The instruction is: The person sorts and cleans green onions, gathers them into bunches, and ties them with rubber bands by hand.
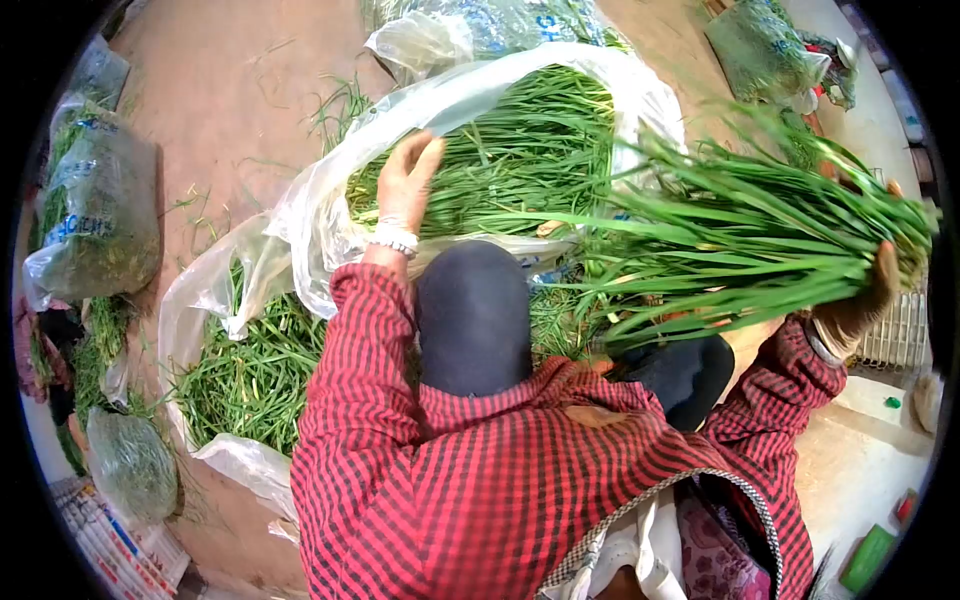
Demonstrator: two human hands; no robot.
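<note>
A large open plastic bag (310, 190) lies in front of me, filled with long green leafy stalks (520, 150). Over its left part my left hand (408, 175) is raised, bare, with a white band at the wrist; its fingers are apart and nothing shows in them. At the right, my right hand (868, 290), in a brownish glove, grips a big bunch of green stalks (740, 240) near its root end. The leaves of the bunch fan out leftward past the bag's right edge. Part of the gripping fingers is hidden by the stalks.
A second open bag of greens (255, 375) sits at the lower left. Packed bags (100, 215) stand at the far left, another (500, 30) beyond the open bag, one (765, 50) at the top right. A white crate (893, 335) is at the right edge.
</note>
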